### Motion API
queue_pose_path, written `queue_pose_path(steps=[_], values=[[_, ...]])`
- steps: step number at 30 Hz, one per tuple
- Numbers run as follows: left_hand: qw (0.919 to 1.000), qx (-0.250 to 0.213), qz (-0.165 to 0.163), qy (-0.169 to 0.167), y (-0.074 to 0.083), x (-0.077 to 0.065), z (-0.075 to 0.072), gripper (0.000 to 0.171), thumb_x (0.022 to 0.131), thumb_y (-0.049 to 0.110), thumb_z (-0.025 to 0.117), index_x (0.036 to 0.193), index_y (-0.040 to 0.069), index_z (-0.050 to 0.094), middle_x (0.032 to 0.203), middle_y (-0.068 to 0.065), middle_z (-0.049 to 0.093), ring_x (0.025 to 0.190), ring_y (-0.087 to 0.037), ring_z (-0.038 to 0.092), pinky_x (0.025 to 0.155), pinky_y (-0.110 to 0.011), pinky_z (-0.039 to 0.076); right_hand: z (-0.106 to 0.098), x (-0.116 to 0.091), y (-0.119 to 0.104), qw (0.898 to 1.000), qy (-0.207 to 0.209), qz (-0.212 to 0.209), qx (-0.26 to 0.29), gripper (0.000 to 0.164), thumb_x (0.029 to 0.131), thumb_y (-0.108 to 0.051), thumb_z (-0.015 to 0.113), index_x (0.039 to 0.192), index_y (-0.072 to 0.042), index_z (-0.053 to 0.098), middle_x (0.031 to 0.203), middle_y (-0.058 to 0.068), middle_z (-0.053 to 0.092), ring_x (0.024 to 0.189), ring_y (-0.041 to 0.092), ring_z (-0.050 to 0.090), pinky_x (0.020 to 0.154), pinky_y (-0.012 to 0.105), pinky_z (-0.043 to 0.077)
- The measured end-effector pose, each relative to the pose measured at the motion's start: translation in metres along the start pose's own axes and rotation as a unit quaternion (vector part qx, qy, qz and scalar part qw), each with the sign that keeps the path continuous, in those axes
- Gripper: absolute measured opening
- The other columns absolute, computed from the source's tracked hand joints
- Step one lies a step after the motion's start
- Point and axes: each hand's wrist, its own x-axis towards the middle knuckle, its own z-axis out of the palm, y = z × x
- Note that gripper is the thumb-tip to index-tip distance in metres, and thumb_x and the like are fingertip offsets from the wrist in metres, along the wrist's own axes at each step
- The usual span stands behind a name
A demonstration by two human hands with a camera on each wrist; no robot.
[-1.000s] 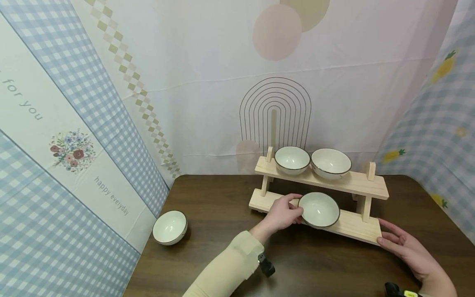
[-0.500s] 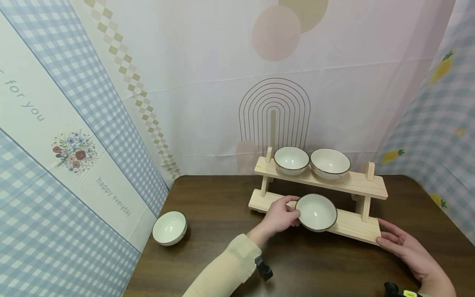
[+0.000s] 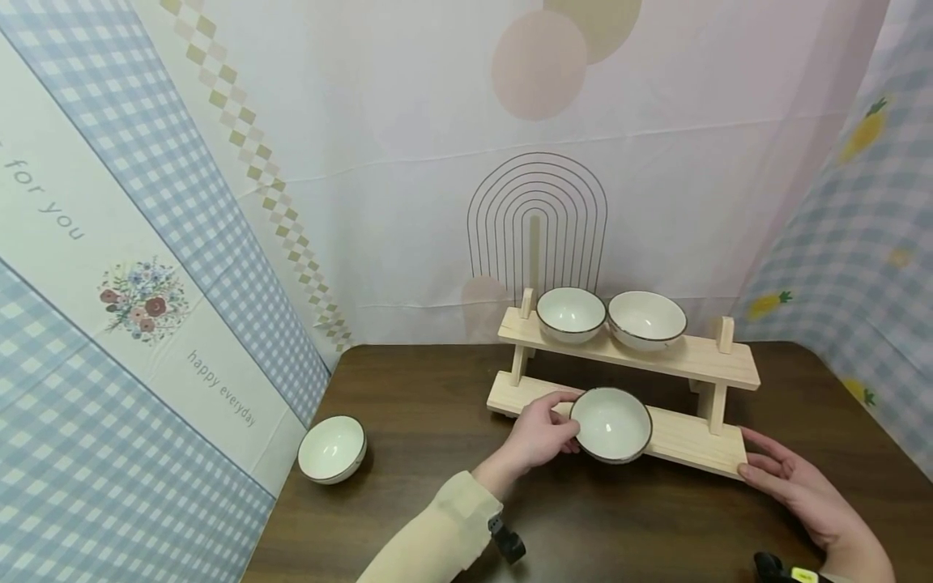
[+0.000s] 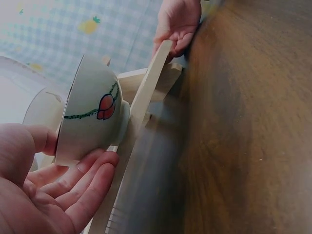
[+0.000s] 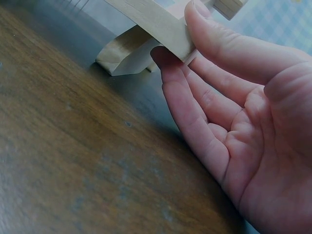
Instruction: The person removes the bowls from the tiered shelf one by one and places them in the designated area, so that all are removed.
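My left hand [image 3: 541, 433] pinches the left rim of a white bowl [image 3: 611, 425] with a dark edge, thumb at the rim and fingers along its side. The bowl is at the front of the lower board of a two-tier wooden shelf [image 3: 696, 441]. In the left wrist view a red flower with a green stem shows on the bowl [image 4: 92, 109], its foot close to the board. My right hand [image 3: 798, 490] holds the right end of the lower board, thumb on top and fingers at the end and below, as the right wrist view shows.
Two similar bowls, a left one [image 3: 572, 314] and a right one [image 3: 647, 320], sit side by side on the upper board. Another bowl [image 3: 332, 449] stands at the left of the brown table [image 3: 415, 389]. Printed cloth [image 3: 408, 243] hangs behind and at both sides.
My left hand has moved the bowl left and slightly toward me along the lower board. My right hand stays at the board's end.
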Motion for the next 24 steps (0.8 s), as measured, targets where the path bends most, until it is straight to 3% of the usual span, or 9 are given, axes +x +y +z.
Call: queue_pose_path(steps=[14,24], values=[[1.0,-0.006,0.002,0.004,-0.013,-0.01,-0.009,0.044,0.093,-0.001,0.066,0.136,0.01,0.069,0.077,-0.004,0.075,0.062,-0.02,0.072,0.067,-0.05,0.064,0.002,0.002,-0.003,1.0,0.001,0.02,-0.006,0.081,0.113,-0.03,0.059,0.17,0.0,0.01,0.124,-0.014,0.064,0.109,0.001,0.064,0.086,0.022,0.053],[0.9999,0.011,0.003,-0.003,-0.01,-0.014,-0.022,0.046,0.093,-0.001,0.065,0.138,0.008,0.068,0.077,-0.005,0.075,0.061,-0.017,0.071,0.067,-0.05,0.064,0.001,0.001,-0.004,1.0,0.003,0.014,0.0,0.076,0.113,-0.027,0.057,0.171,-0.006,0.012,0.124,-0.012,0.065,0.109,0.001,0.064,0.086,0.023,0.054]])
